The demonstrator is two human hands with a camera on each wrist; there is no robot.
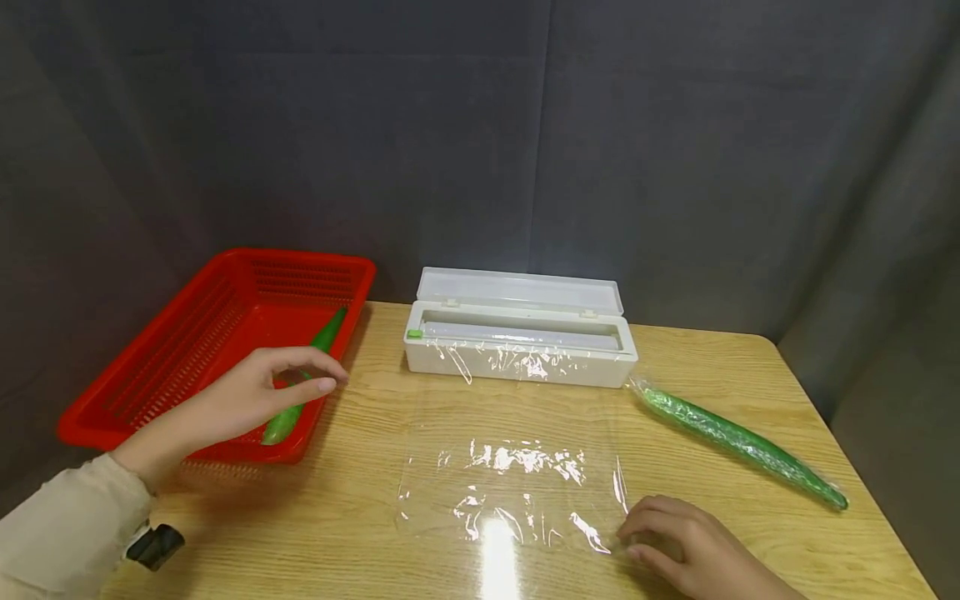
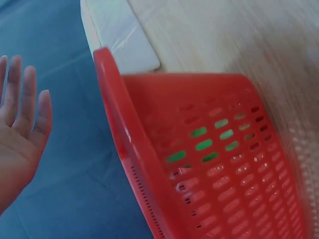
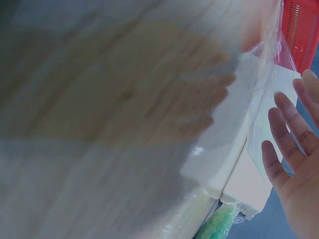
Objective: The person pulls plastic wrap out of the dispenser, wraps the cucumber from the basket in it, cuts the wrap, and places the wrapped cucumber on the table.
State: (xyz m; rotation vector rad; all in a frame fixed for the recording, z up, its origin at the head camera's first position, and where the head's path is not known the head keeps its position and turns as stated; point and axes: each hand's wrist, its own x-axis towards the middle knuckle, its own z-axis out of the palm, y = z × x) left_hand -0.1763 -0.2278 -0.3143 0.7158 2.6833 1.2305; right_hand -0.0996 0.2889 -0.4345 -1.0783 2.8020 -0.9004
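Cucumber (image 1: 282, 426) pickup, I reckon: left hand (image 1: 257, 390) parted, right hand (image 1: 688, 546) at cling film (image 1: 517, 492), can't tell grip; left should pinch next.

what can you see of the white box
The white box is long and narrow, looks like plastic, and rests flat on the wood-grained table. Its hinged, cloudy lid is tilted open at the back. Inside lies a roll of clear film, with a sheet drawn out over the front. A green piece sits at the left end. A wrapped cucumber ends near the right corner.
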